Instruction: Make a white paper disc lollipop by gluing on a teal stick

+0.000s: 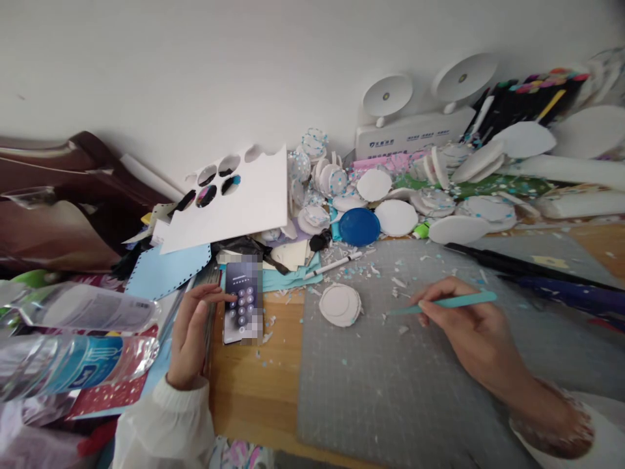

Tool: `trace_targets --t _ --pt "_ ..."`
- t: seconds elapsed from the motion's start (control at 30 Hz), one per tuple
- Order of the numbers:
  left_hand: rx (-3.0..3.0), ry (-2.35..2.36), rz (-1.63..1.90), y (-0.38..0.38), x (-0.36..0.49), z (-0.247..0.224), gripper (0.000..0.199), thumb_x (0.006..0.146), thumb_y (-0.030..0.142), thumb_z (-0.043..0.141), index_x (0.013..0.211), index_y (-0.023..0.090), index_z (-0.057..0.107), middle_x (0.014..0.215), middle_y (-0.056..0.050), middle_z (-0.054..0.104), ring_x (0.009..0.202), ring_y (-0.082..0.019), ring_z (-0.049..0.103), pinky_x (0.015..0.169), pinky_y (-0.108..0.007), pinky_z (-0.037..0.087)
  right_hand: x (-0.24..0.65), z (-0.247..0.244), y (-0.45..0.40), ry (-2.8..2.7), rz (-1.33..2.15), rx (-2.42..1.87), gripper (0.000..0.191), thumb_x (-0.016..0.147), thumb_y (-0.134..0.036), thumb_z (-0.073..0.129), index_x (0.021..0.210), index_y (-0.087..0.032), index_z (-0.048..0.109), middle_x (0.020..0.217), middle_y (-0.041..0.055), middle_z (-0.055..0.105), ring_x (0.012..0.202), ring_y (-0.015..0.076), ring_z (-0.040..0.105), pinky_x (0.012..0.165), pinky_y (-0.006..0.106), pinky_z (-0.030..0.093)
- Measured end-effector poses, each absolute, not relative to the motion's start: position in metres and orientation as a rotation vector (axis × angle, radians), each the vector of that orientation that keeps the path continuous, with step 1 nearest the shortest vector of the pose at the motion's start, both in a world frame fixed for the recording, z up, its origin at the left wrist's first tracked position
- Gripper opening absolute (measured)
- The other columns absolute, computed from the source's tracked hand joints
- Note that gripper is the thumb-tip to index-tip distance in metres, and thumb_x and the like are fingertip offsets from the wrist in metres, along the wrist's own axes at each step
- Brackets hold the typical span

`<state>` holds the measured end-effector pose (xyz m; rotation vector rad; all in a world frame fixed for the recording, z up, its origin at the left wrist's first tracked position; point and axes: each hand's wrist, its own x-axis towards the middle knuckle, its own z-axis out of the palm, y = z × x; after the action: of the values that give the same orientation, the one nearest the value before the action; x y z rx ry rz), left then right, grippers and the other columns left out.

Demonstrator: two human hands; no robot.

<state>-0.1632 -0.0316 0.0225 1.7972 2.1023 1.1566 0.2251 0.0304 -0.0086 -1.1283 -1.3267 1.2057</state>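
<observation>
My left hand (195, 332) is at a phone (243, 303) that lies on the wooden desk, one fingertip on the number keypad of its lit screen. The fingers are stretched out and hold nothing. My right hand (473, 326) pinches a slim turquoise craft knife (461, 300), its tip pointing left just above the grey cutting mat (371, 391). To the left of that tip, a white layered foam disc (340, 305) lies flat on the mat. Small white and blue scraps are scattered around it.
Piled white foam discs (396, 217) and a blue round lid (359, 227) line the back. A white board with round holes (244, 202) leans at back left. Plastic bottles (92, 365) lie at left. A white pen (336, 264) and dark long tools (527, 264) rest on the mat.
</observation>
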Motion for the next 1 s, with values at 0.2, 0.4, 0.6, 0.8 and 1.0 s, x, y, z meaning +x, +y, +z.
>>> trace_targets --t 0.2,0.4,0.6,0.8,1.0 --pt "1.754 1.949 1.124 -0.033 -0.159 0.024 0.034 0.098 0.042 0.036 0.116 0.020 0.055 0.104 -0.006 0.071 0.110 -0.025 0.059 0.101 -0.040 0.040 0.225 -0.007 0.030 -1.328 1.196 -1.161 0.012 0.082 -0.037 0.067 0.077 -0.027 0.062 0.082 0.0010 0.063 0.061 0.0151 0.053 0.055 0.030 0.046" --pt "1.742 1.917 1.254 -0.036 -0.158 0.028 0.031 0.098 0.038 0.038 0.116 0.018 0.054 0.103 -0.008 0.071 0.109 -0.026 0.058 0.102 -0.042 0.038 0.225 -0.008 0.030 -1.297 1.245 -1.154 0.011 0.082 -0.036 0.068 0.078 -0.027 0.063 0.083 0.0004 0.063 0.061 0.0141 0.053 0.055 0.029 0.046" --pt "1.752 1.808 1.270 -0.043 -0.155 0.027 0.030 0.097 0.038 0.041 0.114 0.018 0.055 0.098 -0.008 0.072 0.101 -0.027 0.062 0.096 -0.043 0.041 0.225 -0.007 0.029 -1.307 1.229 -1.151 0.011 0.082 -0.036 0.068 0.078 -0.027 0.063 0.082 0.0000 0.063 0.062 0.0137 0.054 0.055 0.028 0.046" --pt "1.978 1.765 1.108 -0.065 -0.139 0.029 0.034 0.095 0.040 0.038 0.104 0.021 0.064 0.094 -0.009 0.070 0.097 -0.029 0.059 0.092 -0.046 0.041 0.224 -0.005 0.030 -1.330 1.222 -1.160 0.012 0.082 -0.037 0.068 0.077 -0.027 0.063 0.081 0.0016 0.063 0.060 0.0148 0.053 0.053 0.029 0.048" --pt "2.128 1.791 0.871 -0.069 -0.139 0.028 0.035 0.093 0.041 0.041 0.101 0.023 0.069 0.100 -0.010 0.067 0.103 -0.030 0.056 0.094 -0.047 0.041 0.224 -0.005 0.030 -1.335 1.211 -1.168 0.013 0.082 -0.038 0.068 0.077 -0.027 0.063 0.081 0.0017 0.063 0.061 0.0152 0.053 0.053 0.029 0.047"
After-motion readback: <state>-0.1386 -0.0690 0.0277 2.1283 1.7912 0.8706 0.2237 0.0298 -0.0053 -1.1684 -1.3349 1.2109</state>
